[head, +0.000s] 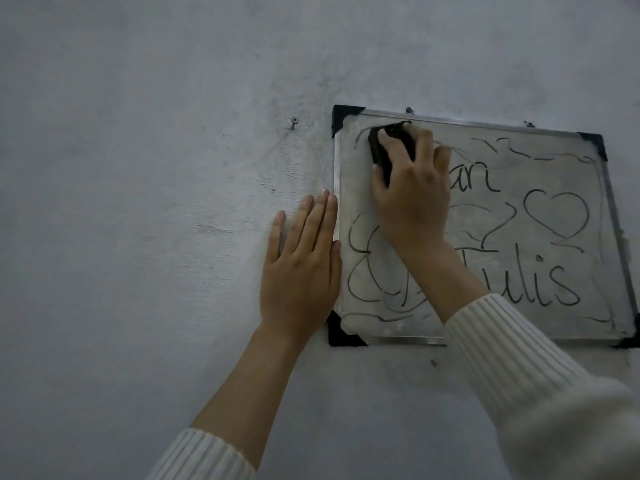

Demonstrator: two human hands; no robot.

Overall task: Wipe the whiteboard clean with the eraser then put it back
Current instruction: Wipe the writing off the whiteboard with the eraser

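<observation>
Two white ribbed sleeves (519,368) reach in from the near edge. The left hand (299,268) lies flat on the grey wall (138,168), fingers straight, against the whiteboard's (554,174) left frame. The right hand (412,199) curls round the black eraser (379,150), pressing it on the board's far-left corner. Marker writing covers the rest.

Grey smudged wall (138,168) — lone screw (294,123) in it, two more screws (409,110) further right.
</observation>
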